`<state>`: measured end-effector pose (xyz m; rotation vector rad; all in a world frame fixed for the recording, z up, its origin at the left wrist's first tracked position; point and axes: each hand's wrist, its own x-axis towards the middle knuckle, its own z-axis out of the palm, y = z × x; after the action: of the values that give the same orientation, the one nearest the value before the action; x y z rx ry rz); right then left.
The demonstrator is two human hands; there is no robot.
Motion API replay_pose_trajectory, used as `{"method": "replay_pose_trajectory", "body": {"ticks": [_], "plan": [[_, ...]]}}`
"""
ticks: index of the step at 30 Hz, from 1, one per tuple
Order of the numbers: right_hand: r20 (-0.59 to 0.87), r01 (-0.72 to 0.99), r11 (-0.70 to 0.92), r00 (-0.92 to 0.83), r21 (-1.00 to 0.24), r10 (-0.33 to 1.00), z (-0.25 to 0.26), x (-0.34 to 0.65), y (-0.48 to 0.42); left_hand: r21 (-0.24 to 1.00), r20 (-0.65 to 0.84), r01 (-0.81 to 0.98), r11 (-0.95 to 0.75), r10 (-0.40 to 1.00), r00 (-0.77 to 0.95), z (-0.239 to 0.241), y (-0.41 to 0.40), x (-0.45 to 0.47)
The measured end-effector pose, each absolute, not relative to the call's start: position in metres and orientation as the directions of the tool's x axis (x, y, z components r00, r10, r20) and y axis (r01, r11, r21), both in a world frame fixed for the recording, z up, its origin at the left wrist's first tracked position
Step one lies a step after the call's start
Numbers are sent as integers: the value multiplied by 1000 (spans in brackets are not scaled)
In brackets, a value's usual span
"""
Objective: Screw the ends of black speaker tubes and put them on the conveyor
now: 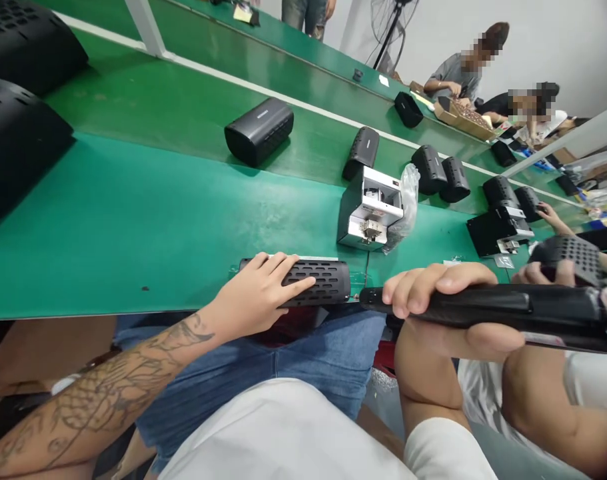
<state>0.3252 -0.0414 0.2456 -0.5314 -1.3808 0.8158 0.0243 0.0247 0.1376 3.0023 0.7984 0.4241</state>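
My left hand [263, 290] lies across a black perforated housing [326, 280] at the table's front edge. Its fingers curl over the far side, with one finger stretched along the slotted face. In my right hand [438, 293] is a black electric screwdriver [523, 307], held nearly level with its tip end pointing left. That tip is close to the right end of the housing; whether they touch, I cannot tell. Behind the housing stands a small black-and-white screw feeder [370, 210] with a clear plastic bag [406, 207] on its side.
A finished-looking black case [260, 132] and several similar ones line the green conveyor belt [183, 100]. Large black housings [18, 147] stand at the left. On the right, a co-worker's hand [538, 273] holds another housing [570, 257] near a second feeder [500, 230].
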Motion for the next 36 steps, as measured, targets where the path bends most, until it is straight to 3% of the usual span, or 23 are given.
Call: {"method": "replay_pose_trajectory", "body": {"ticks": [12,28,36], "plan": [[614,-216,588,-80,-779,785,211,320,-28,25,255,508,-861,497,830,136,21,29],[589,-270,541,-140,-796,796,205,310,-24,34,200,528,-848,524,828,140,20,32],[529,-164,509,-121,-845,840,195,316,-28,89,172,527,-845,534,828,142,19,32]]}}
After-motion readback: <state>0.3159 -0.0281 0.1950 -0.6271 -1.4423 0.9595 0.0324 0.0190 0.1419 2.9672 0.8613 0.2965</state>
